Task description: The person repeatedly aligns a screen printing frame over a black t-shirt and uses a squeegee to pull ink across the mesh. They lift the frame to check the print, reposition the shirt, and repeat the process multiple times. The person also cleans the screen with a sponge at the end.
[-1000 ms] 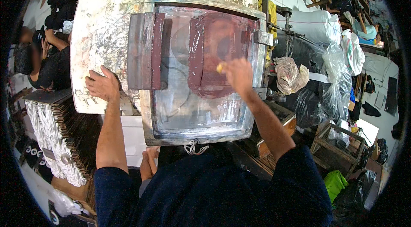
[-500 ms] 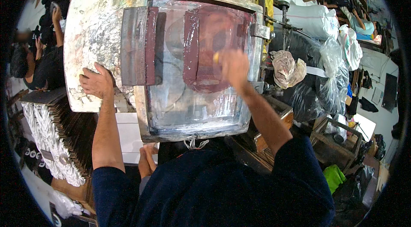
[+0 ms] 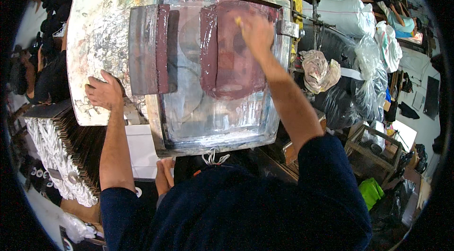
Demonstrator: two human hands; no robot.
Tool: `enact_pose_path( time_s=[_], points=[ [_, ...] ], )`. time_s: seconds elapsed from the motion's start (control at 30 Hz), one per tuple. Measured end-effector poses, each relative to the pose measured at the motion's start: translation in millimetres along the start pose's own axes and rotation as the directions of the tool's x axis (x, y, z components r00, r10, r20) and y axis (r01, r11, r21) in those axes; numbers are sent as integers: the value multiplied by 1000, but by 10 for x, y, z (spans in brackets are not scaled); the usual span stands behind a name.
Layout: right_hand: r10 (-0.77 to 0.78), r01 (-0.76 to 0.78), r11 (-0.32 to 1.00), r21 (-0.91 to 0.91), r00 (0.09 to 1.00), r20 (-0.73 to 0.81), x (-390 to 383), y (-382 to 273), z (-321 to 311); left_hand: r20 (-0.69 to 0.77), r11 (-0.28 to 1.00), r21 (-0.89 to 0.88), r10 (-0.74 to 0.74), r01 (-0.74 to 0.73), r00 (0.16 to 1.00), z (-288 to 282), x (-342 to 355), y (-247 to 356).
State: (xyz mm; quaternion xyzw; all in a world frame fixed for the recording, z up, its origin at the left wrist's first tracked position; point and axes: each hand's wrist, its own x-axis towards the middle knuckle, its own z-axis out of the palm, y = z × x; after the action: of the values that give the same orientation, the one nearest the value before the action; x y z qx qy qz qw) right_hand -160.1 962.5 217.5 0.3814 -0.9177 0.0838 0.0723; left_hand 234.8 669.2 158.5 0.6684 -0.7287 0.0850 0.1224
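A wooden-framed printing screen (image 3: 156, 132) lies on a paint-crusted board (image 3: 94, 24). Maroon ink covers the upper right of its mesh, with a thick ridge of ink (image 3: 208, 50) along the left of that patch. Over the frame's left side rests a dark squeegee (image 3: 142, 52), its right edge coated in maroon ink. My left hand (image 3: 106, 91) lies on the board below the squeegee, fingers spread, holding nothing. Above the upper right of the inked mesh, my right hand (image 3: 257, 35) is closed on a small yellow piece (image 3: 238, 21), mostly hidden by the fingers and blurred.
A metal clamp (image 3: 288, 29) grips the frame's right side, with a crumpled rag (image 3: 318, 72) beside it. Plastic-wrapped bundles (image 3: 364, 76) stand farther right. A stack of boards with white cloth (image 3: 59, 156) is at lower left. Another person (image 3: 47, 73) is at the far left.
My right hand has moved up and slightly left over the inked mesh with the yellow piece. My left hand stays on the board.
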Motion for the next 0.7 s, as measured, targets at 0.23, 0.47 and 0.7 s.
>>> enact_pose_path(
  time_s=[0.23,0.47,0.7],
  points=[
    [11,-14,969,245,1000,12,-995,-131,-240,-10,1000,20,16,-16,1000,14,22,6],
    [68,-28,973,227,984,-168,167,-33,145,-8,999,48,21,-20,1000,31,15,-11],
    [50,-28,948,316,997,-62,-1039,-317,-316,-11,999,50,20,-19,1000,16,6,-1]
  ],
)
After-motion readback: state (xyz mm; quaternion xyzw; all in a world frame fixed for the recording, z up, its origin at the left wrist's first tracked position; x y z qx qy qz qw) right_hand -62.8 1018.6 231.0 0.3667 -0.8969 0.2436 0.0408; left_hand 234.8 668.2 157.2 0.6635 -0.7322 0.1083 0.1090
